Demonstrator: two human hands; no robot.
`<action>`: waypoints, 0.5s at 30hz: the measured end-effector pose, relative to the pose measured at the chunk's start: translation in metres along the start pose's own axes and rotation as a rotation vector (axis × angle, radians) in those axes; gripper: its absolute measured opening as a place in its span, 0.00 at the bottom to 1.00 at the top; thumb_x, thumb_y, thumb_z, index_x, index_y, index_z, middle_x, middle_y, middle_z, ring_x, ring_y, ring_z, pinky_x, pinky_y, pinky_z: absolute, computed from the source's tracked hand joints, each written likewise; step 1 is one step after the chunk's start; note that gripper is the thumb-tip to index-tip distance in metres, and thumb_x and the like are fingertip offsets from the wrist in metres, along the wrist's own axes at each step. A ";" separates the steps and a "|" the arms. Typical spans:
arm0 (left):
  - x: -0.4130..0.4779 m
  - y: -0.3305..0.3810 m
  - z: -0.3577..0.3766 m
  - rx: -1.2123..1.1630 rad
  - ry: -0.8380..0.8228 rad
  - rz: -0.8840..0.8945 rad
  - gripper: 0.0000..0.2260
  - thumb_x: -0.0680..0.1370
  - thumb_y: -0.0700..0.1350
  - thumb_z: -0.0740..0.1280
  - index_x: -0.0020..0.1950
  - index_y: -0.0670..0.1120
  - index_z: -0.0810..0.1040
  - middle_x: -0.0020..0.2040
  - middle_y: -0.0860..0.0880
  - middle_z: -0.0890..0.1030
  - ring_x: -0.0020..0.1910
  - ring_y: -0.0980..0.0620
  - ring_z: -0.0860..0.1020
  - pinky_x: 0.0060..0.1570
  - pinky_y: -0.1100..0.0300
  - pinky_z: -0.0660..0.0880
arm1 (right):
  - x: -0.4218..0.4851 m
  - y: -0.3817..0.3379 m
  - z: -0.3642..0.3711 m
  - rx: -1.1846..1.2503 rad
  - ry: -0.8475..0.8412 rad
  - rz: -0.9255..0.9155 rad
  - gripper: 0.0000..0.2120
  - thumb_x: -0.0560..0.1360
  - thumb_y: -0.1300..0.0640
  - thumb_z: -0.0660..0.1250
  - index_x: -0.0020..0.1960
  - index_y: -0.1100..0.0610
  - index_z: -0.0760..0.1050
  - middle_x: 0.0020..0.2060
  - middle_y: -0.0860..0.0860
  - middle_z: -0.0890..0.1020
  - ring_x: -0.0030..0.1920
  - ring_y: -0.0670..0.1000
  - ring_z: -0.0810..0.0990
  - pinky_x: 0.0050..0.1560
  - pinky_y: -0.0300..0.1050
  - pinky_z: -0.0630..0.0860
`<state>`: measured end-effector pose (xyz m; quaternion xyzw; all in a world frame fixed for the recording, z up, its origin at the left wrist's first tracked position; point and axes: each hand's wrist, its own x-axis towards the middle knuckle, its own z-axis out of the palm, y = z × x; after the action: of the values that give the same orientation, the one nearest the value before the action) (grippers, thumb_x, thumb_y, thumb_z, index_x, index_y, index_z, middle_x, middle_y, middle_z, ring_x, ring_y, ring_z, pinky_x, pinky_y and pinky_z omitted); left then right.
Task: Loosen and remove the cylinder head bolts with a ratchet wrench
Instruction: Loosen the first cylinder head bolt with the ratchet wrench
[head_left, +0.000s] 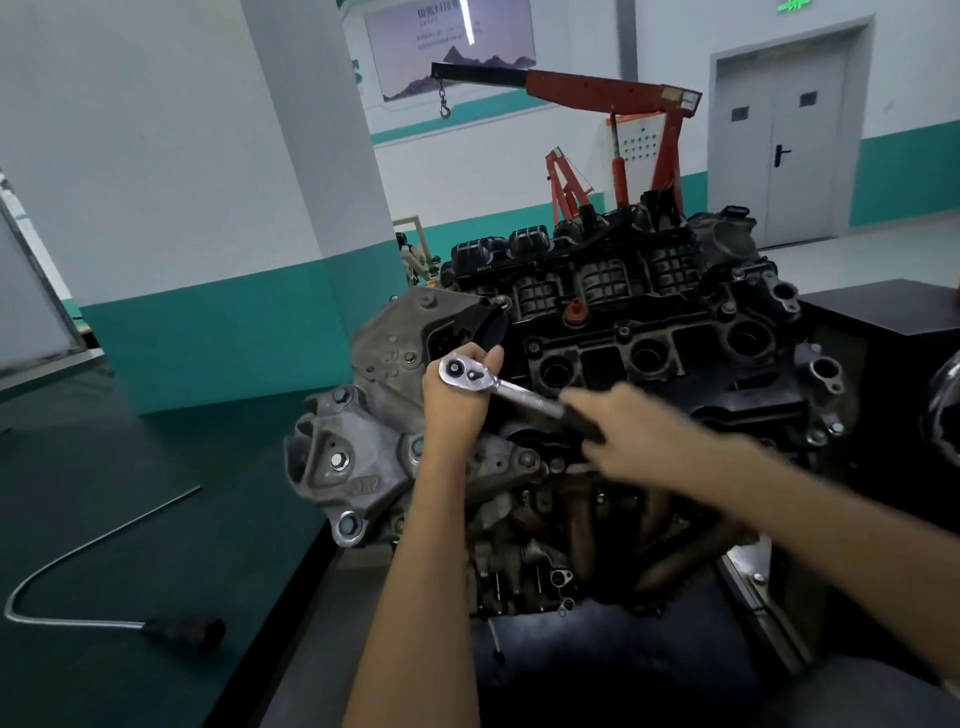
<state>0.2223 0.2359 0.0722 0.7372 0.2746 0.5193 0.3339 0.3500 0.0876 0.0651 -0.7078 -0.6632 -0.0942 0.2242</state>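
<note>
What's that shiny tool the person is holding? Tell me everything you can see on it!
It is a ratchet wrench of shiny silver metal with a dark grip on the handle. Its rounded head shows a small round knob and a little switch on top. It lies slanted over the engine, head to the upper left and handle to the lower right. The left hand holds it at the head, and the right hand, blurred, grips the dark handle. Whatever is under the head is hidden.

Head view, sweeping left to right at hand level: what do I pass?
Bent silver rod with black end → grey cast-metal engine bracket → left hand → chrome ratchet wrench, its head held by that hand → right hand, blurred, at the wrench handle → black cabinet.
</note>
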 end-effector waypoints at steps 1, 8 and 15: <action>0.000 0.001 0.000 -0.007 -0.002 -0.008 0.19 0.78 0.42 0.68 0.29 0.43 0.67 0.25 0.53 0.66 0.26 0.59 0.63 0.29 0.65 0.61 | 0.014 0.012 -0.020 -0.160 -0.003 -0.046 0.15 0.71 0.58 0.66 0.56 0.47 0.70 0.29 0.43 0.65 0.36 0.53 0.79 0.28 0.38 0.63; 0.000 0.002 0.002 -0.005 0.094 -0.068 0.18 0.78 0.44 0.67 0.30 0.43 0.68 0.27 0.48 0.66 0.29 0.54 0.64 0.33 0.58 0.63 | 0.018 0.002 -0.018 -0.246 0.116 -0.092 0.11 0.71 0.57 0.64 0.52 0.48 0.68 0.33 0.47 0.66 0.41 0.59 0.79 0.36 0.45 0.66; 0.001 0.001 0.003 0.096 0.098 -0.026 0.20 0.79 0.48 0.66 0.39 0.31 0.72 0.31 0.41 0.70 0.32 0.48 0.66 0.36 0.56 0.64 | -0.028 -0.076 0.078 0.536 0.109 0.146 0.13 0.71 0.61 0.63 0.50 0.50 0.64 0.35 0.50 0.76 0.36 0.56 0.78 0.36 0.49 0.76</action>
<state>0.2254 0.2357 0.0732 0.7225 0.3246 0.5367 0.2909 0.2598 0.0983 -0.0007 -0.6632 -0.5985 0.0632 0.4449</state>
